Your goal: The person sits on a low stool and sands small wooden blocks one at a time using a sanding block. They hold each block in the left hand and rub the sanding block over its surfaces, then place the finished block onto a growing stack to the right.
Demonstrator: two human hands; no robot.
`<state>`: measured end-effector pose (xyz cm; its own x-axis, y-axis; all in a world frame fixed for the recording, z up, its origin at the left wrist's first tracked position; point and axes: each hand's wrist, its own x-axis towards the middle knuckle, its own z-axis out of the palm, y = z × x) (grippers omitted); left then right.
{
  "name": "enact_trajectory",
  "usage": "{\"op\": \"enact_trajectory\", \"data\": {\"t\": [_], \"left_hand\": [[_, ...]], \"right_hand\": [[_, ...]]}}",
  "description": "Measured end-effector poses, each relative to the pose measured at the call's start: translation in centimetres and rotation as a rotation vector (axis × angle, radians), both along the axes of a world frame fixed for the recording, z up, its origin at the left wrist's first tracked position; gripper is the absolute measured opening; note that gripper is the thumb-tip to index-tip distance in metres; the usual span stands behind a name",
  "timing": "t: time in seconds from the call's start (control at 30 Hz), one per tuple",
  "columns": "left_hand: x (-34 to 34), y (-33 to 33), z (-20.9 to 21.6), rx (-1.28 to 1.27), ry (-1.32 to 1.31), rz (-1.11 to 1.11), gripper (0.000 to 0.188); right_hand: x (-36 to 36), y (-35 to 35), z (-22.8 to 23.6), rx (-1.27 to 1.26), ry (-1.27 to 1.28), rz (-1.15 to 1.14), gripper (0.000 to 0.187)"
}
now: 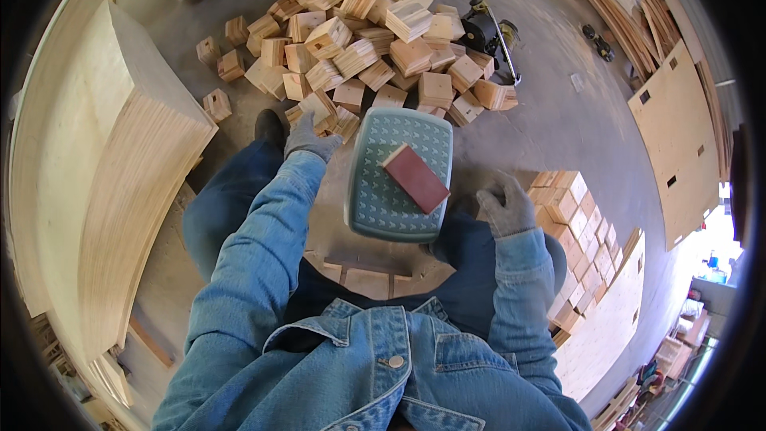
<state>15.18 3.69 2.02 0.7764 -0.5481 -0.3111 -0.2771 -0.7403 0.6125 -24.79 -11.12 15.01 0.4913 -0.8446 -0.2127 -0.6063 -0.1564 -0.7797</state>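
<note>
My gloved left hand (pixel 309 142) reaches forward to the near edge of a pile of wooden blocks (pixel 351 52). Its fingers are apart beside a plywood block (pixel 321 108); whether they touch it is hard to tell. My gloved right hand (pixel 508 206) hovers over my right knee, fingers loosely bent and apart, nothing visible in it. Between my legs stands a grey-green plastic stool (pixel 367 199) with a raised pattern on its top. On it lies a reddish-brown sanding block (pixel 418 179), set at a slant.
Neatly stacked blocks (pixel 578 227) stand at my right on a plywood sheet (pixel 610 335). A tall stack of curved-looking plywood sheets (pixel 144 183) rises at my left. A black power tool (pixel 483 32) rests by the pile's right side. Boards (pixel 678 136) lean at the far right.
</note>
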Motion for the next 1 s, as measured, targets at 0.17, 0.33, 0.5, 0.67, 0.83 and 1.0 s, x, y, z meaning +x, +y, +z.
{"op": "enact_trajectory", "data": {"t": [0.17, 0.33, 0.5, 0.67, 0.83, 1.0], "left_hand": [[2.8, -2.8, -3.8, 0.205, -0.110, -0.028, 0.123], [7.3, -3.8, -9.3, 0.321, -0.188, -0.104, 0.139], [9.5, -4.7, -11.4, 0.359, -0.137, -0.135, 0.138], [8.9, -5.4, -9.6, 0.382, -0.075, -0.109, 0.124], [7.8, -4.0, -6.4, 0.444, -0.082, -0.008, 0.107], [7.7, -2.9, -1.1, 0.366, -0.131, -0.035, 0.105]], "right_hand": [[0.9, 0.3, 0.3, -0.035, 0.101, 0.034, 0.060], [2.9, 0.3, 1.5, 0.064, 0.135, 0.032, 0.064], [3.8, 0.0, 2.2, 0.051, 0.206, 0.089, 0.064], [3.3, 0.3, 2.1, 0.056, 0.184, 0.066, 0.064], [2.4, 0.6, 1.8, 0.007, 0.099, 0.076, 0.067], [1.5, 0.4, 1.1, -0.033, 0.067, 0.055, 0.072]]}}
